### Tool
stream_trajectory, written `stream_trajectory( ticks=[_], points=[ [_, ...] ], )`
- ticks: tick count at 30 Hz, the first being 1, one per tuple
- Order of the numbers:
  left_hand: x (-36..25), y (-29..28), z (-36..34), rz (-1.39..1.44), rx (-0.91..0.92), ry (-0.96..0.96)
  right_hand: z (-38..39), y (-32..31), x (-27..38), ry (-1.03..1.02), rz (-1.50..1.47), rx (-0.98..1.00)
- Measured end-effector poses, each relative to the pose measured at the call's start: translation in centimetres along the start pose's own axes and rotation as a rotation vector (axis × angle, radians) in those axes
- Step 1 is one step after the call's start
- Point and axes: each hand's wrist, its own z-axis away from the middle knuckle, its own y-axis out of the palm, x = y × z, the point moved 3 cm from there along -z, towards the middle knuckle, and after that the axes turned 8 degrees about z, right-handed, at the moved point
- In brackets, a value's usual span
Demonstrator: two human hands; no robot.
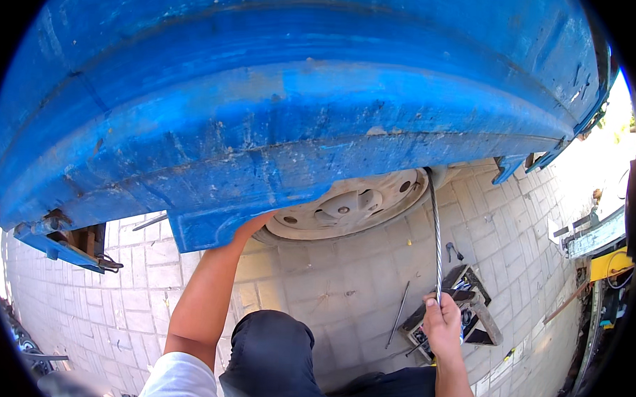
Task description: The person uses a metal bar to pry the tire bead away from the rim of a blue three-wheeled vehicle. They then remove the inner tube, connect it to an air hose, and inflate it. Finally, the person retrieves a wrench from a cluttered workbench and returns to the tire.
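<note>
- Head view: the person's right hand [442,322] is wrapped around the lower end of a twisted metal bar [437,231], its grip closed on it with the thumb along the shaft.
- The bar runs upward from the fist to the right edge of a pale wheel [343,210]; whether its dark upper end touches the wheel cannot be told.
- The wheel sits under the lower edge of a scuffed blue body panel [322,93], which covers its upper part.
- The left forearm [206,292] reaches up behind a lower flap of that panel, beside the wheel's left side; the left hand is hidden, so the state of its grip cannot be told.
- Beyond the right fist, an open toolbox [494,329] holding tools stands on the paving [139,311].
- A thin rod [398,315] lies left of the toolbox, and dark pliers [454,251] lie just above it.
</note>
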Motion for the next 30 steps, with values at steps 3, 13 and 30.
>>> stream_trajectory(
  ticks=[3,13,30],
  points=[
    [-2.5,0.7,4.0,-0.103,-0.024,-0.038,-0.7,-1.5,-0.9,0.053,0.016,-0.042],
    [5.3,-5.2,5.9,-0.303,-0.043,0.113,-1.6,6.7,-5.8,0.319,-0.234,-0.004],
    [3.1,-7.1,5.9,-0.461,0.085,-0.020,-6.6,22.9,0.5,0.556,-1.184,-0.083]
  ],
)
